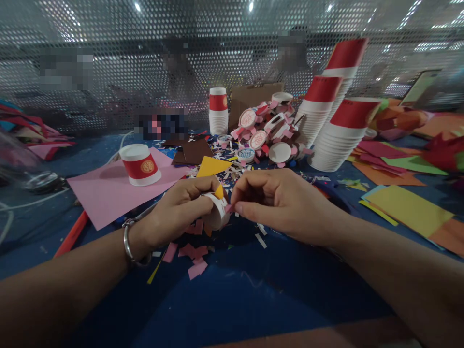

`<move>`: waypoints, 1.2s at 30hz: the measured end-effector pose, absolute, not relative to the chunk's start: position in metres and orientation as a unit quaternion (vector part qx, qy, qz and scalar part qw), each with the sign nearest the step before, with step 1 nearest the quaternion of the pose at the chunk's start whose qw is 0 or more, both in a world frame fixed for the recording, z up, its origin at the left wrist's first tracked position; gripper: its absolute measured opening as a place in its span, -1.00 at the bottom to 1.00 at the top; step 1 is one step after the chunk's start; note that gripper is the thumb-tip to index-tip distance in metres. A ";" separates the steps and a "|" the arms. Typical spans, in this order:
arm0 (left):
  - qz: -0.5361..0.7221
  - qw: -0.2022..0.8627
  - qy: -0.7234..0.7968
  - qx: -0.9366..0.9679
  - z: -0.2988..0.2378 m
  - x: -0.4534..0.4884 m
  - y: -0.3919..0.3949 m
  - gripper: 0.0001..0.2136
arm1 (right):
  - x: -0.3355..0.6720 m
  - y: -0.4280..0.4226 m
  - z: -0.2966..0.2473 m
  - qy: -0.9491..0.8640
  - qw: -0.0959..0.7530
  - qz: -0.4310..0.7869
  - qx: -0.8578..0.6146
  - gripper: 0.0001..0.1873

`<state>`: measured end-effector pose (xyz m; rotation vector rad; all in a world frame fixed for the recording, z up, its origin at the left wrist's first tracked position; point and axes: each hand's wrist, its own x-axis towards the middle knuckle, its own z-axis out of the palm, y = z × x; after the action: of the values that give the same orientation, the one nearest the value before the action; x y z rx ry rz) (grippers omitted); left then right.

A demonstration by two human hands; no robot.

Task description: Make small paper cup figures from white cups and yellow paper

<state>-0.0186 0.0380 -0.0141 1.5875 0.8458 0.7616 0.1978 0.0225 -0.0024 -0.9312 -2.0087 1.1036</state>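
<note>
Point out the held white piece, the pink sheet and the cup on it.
White piece [217,218], head view: visible middle.
Pink sheet [105,194], head view: bare left part.
Cup [139,167], head view: red band.

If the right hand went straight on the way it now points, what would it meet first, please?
Apart from the pink scrap at its fingertips, the right hand would probably meet the white paper piece in the left hand first, though depth is unclear.

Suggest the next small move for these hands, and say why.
Perhaps press the pink paper against the white cup piece: the right hand's fingertips have it beside the rim, while the left hand grips the cup piece.
</note>
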 end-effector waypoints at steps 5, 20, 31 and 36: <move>0.317 0.529 0.354 0.703 -0.015 -0.019 0.040 -0.91 | 0.197 0.021 -0.002 -0.773 0.310 0.416 -0.364 -0.95; 0.283 0.520 0.371 0.715 -0.014 -0.021 0.038 -0.95 | 0.196 0.020 -0.001 -0.774 0.295 0.430 -0.358 -0.97; 0.277 0.513 0.377 0.720 -0.012 -0.019 0.035 -0.94 | 0.196 0.021 0.000 -0.784 0.288 0.416 -0.360 -0.96; 0.276 0.507 0.378 0.723 -0.012 -0.020 0.036 -0.95 | 0.197 0.020 -0.001 -0.787 0.291 0.409 -0.358 -0.96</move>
<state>-0.0198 0.0357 -0.0122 1.7437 0.9114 0.6662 0.1968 0.0204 -0.0006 -0.9554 -2.0993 1.0910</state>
